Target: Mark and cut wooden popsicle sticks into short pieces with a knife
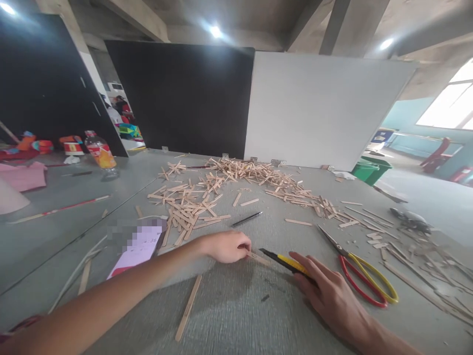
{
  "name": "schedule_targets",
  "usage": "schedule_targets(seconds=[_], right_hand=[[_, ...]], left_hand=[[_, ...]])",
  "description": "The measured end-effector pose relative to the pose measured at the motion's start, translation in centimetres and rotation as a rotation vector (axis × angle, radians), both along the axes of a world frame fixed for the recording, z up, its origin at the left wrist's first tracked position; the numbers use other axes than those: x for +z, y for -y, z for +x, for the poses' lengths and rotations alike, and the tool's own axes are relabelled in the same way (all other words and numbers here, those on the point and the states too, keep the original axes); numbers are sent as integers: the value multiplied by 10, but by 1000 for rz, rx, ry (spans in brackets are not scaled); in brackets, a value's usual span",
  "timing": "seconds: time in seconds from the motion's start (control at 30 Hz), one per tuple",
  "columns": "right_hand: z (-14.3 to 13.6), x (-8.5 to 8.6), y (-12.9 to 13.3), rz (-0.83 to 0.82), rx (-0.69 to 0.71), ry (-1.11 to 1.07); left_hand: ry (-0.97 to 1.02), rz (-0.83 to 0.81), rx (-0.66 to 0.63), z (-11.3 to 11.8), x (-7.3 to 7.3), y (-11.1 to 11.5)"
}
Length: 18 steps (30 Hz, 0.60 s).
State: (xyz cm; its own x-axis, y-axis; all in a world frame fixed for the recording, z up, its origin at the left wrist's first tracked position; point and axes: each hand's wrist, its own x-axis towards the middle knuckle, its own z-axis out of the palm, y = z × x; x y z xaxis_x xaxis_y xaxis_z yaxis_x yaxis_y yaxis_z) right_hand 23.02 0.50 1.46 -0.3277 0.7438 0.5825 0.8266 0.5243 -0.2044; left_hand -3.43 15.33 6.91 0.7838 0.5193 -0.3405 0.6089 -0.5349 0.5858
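Between the fingertips of my left hand (229, 246) is one end of a wooden craft stick (260, 259), which points right along the tabletop. My right hand (327, 286) is closed round a yellow and black utility knife (290, 262). Its dark blade end lies just above and right of the stick; whether they touch I cannot tell. A second craft stick (188, 308) lies nearer to me, below my left wrist. Beyond my left hand rests a dark pen (247, 219). Scissors (364, 276) with red and yellow handles lie right of my right hand, blades pointing away.
Heaped craft sticks (244, 170) spread across the back of the grey table (229, 325). A phone (138, 246) lies by my left forearm, a bottle (101, 154) stands far left. Wood scraps (417, 261) litter the right side. Black and white panels (325, 108) close off the back.
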Motion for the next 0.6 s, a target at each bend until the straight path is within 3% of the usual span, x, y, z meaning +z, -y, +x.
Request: schedule_targets(seconds=[0.07,0.17,0.3,0.37,0.6], right_hand=[[0,-3,1,36,-30,1],[4,-6,3,163,-124,-40],[8,-5,5,156,-132,-130],[9,-4,5,141,-109,-148],[7,0,3,137,-39,-175]], left_hand=[[86,16,43,0,8,1],[277,58,175,-1,31,12],[546,102,313,-3,67,43],[707,36,352,-3,79,60],[744,35,362,-5,94,93]])
